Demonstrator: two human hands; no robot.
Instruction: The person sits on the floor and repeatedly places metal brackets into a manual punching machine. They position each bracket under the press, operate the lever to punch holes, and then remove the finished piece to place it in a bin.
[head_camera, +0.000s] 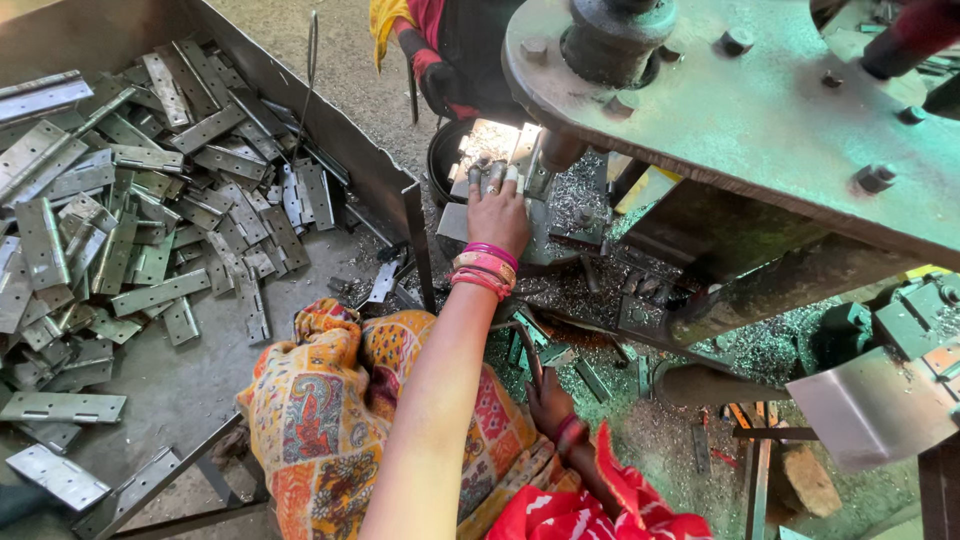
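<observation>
My left hand, with pink and red bangles at the wrist, reaches forward onto the press bed. Its fingers press on a shiny metal hinge piece lying beside the vertical punch. My right hand hangs low beside my knee. It is closed around a thin curved metal rod above the littered floor. A patterned orange cloth covers my lap.
A large sheet-metal tray on the left holds several grey hinges. The press's heavy green-grey plate overhangs the bed on the right. Metal shavings and scrap cover the floor. Another person in red and yellow sits beyond the machine.
</observation>
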